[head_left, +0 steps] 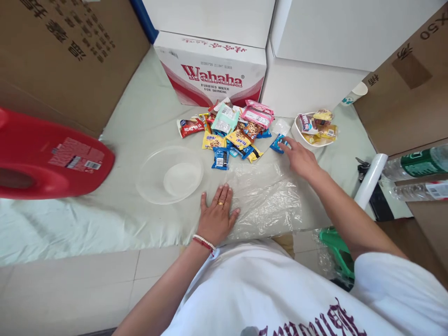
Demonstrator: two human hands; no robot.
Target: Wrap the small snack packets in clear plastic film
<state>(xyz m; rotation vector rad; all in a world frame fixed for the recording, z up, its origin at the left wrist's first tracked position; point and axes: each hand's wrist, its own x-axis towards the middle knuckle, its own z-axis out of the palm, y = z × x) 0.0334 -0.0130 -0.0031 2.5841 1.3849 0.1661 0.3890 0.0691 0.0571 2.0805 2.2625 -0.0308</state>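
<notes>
My left hand point(217, 214) lies flat with its fingers spread, on the cloth-covered table at the edge of a clear plastic bag point(269, 198). My right hand point(301, 157) reaches forward, thumb and fingertips on a small blue snack packet point(277, 143). That packet lies just right of a heap of wrapped snacks. In the heap I see a mint-green packet point(225, 118), a pink packet point(258, 113), a yellow cookie packet point(214, 140), a red packet point(191, 127) and another blue packet point(220, 158). A round clear plastic bowl point(147, 182) stands left of the heap.
A white tub point(304, 139) with several wrapped snacks stands right of the heap. Behind are a Wahaha carton point(213, 70) and white boxes point(304, 88). A red jug point(52, 158) is at left. Plastic bottles point(423, 161) and a white roll point(371, 179) lie at right.
</notes>
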